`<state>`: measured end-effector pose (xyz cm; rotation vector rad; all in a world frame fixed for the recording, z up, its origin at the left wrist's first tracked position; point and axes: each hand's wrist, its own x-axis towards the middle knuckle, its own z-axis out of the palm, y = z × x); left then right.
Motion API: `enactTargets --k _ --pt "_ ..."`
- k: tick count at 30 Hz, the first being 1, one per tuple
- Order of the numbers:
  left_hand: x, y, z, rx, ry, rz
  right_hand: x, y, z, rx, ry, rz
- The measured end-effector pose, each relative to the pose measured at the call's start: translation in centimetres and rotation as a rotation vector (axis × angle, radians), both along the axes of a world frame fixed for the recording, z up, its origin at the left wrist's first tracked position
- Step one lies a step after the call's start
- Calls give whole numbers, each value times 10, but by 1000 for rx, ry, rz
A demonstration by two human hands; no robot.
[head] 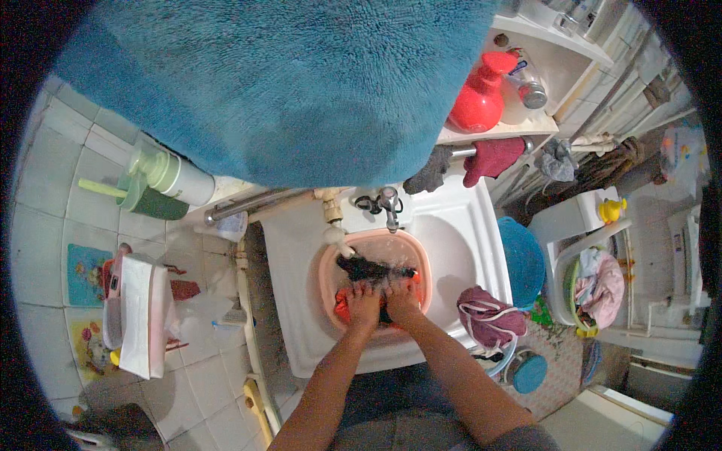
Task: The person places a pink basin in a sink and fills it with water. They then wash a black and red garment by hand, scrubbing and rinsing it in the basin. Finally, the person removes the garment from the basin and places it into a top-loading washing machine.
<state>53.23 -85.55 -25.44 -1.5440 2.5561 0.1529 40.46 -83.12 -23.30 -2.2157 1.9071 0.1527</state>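
A peach plastic basin sits in the white washbasin, under the metal tap. Cloudy water and a wet garment lie in it, with a black part towards the tap and a red part nearer me. My left hand grips the red and black garment on the left side. Close beside it, my right hand grips the same garment on the right. The cloth beneath my palms is hidden.
A blue towel hangs across the top of the view. A red plastic bottle stands on a shelf. Maroon cloth lies at the washbasin's right edge. A blue tub and a laundry basket stand beyond. White pipe fittings overhang the basin.
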Motion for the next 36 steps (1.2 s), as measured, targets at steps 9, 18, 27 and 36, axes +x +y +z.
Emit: enactTargets --k 9,18,27,36 --pt "63 -19 72 207 1088 524 -90 20 57 -104 -681 -308" --pt "37 -29 220 94 1387 429 -71 -5 222 67 -1538 -509" --pt "61 -36 231 777 2016 478 -55 -18 222 216 -1722 -445" --pt "7 -4 105 112 306 214 -42 2 53 -97 -246 -122"
